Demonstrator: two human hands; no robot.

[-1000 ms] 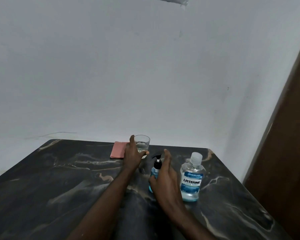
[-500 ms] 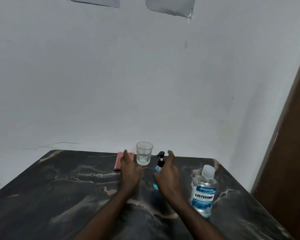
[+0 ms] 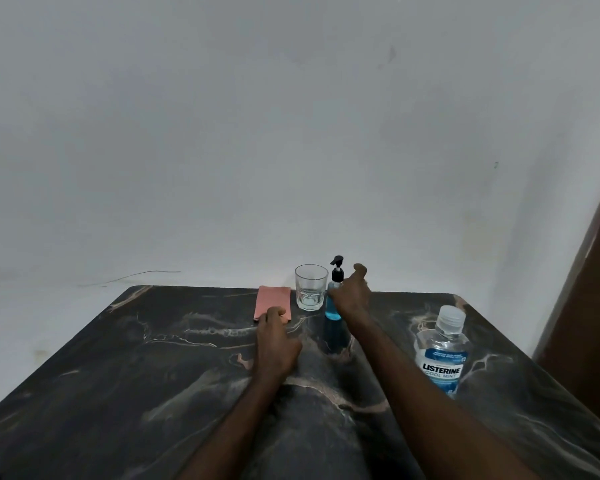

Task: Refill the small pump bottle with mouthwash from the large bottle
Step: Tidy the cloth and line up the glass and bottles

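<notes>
The small pump bottle (image 3: 334, 299) stands upright near the far edge of the dark marbled table (image 3: 153, 375), blue liquid in its lower part and its black pump head still on top. The right hand (image 3: 351, 296) is wrapped around its right side, fingers curled on the body and the thumb raised beside the pump. Just left of it, nearly touching, stands a clear glass (image 3: 311, 292) with a little liquid at the bottom, and left of that a pink cloth (image 3: 272, 302) lies flat. The left hand (image 3: 277, 344) rests loosely open on the table, holding nothing, its fingertips at the cloth's near edge. The large bottle (image 3: 442, 355), capped and upright, stands well apart toward the right edge
</notes>
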